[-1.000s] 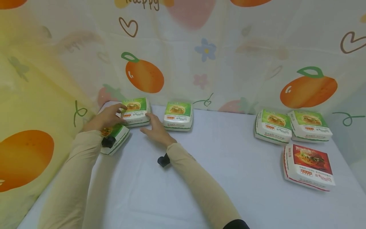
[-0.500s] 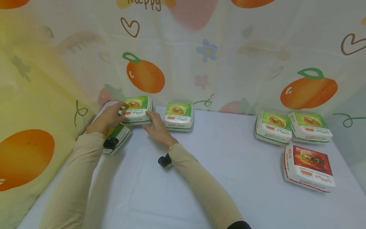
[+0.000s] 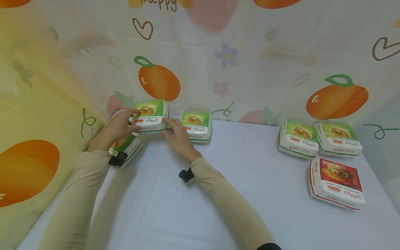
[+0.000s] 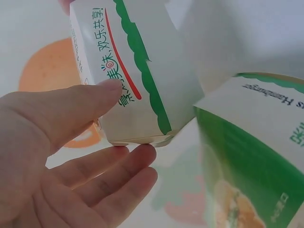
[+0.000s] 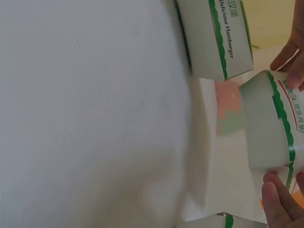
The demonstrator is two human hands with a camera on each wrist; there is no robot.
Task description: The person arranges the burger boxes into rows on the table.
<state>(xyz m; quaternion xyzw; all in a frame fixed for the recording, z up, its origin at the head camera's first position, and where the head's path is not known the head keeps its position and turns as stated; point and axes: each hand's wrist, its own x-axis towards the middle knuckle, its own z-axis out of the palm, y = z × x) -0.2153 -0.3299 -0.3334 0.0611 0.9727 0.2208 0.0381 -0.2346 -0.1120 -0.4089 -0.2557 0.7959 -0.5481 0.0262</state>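
Note:
Both hands hold a green-and-white hamburger box (image 3: pixel 150 116) between them, raised off the white table. The left hand (image 3: pixel 114 128) grips its left end; in the left wrist view the thumb (image 4: pixel 95 99) presses the printed front while the fingers lie along the end. On the opposite end the right hand (image 3: pixel 181 139) pinches the box at its lower right corner, its fingers (image 5: pixel 275 197) partly cut off in the right wrist view. Below the left wrist sits a second green hamburger box (image 3: pixel 132 149), turned at an angle and partly hidden by the arm.
Just right of the right hand stands another green hamburger box (image 3: pixel 198 126). Two more green boxes (image 3: pixel 299 139) (image 3: pixel 339 139) and a red hamburger box (image 3: pixel 337 184) sit at the right of the white table (image 3: pixel 243 187). A fruit-printed curtain (image 3: pixel 200 52) hangs behind.
The held hamburger box has risen from the table and shifted slightly right. The right hand has moved up and right with it, closing its grip on the box's corner.

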